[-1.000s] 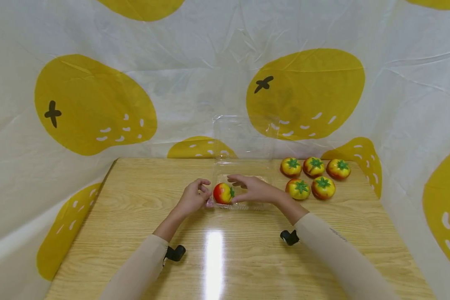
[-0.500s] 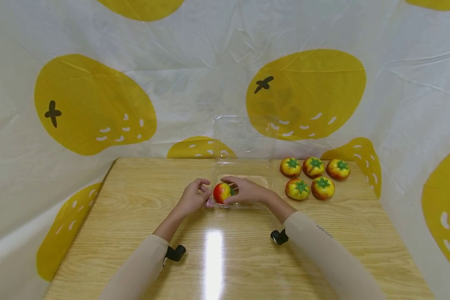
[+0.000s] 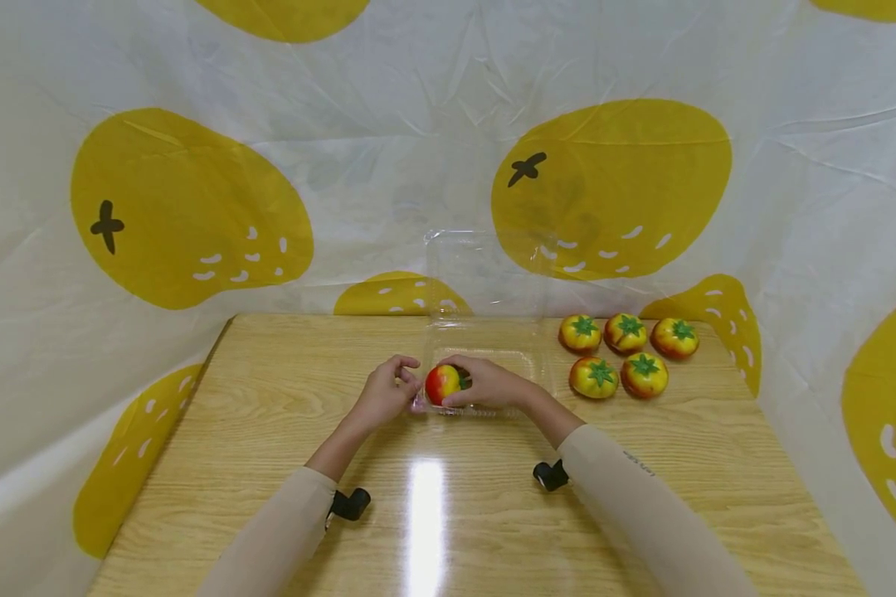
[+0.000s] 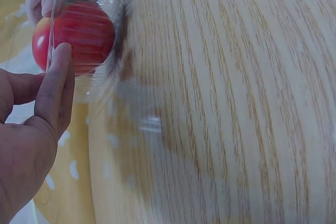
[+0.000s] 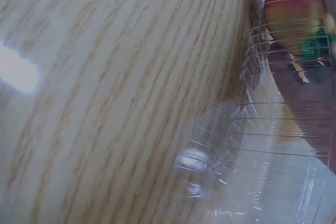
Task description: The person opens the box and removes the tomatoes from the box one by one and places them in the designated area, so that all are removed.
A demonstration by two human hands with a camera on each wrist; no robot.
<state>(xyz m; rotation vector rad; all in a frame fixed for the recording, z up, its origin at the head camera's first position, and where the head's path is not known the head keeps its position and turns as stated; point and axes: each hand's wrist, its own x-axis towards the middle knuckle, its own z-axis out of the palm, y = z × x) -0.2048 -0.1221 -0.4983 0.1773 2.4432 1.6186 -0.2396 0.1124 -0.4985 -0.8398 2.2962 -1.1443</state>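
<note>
A red and yellow tomato (image 3: 442,385) lies on its side at the left end of a clear plastic clamshell box (image 3: 523,365), its green calyx toward the right. My right hand (image 3: 489,383) reaches into the box and grips the tomato, thumb on the near side and fingers on the far side. At the box's left edge, my left hand (image 3: 384,391) pinches the rim between thumb and fingers. The left wrist view shows these fingers (image 4: 50,93) at the clear wall, with the tomato behind it. Through the box wall, the right wrist view shows the tomato (image 5: 294,11) and part of the right hand (image 5: 310,98).
Several more tomatoes (image 3: 593,377) with green calyxes stand in two rows at the table's back right. The box's lid (image 3: 485,269) stands raised against the patterned cloth (image 3: 388,191) behind the wooden table (image 3: 269,356).
My right hand has moved left and closed round the tomato, which was between its spread fingers and the left hand. The left hand has stayed at the box edge.
</note>
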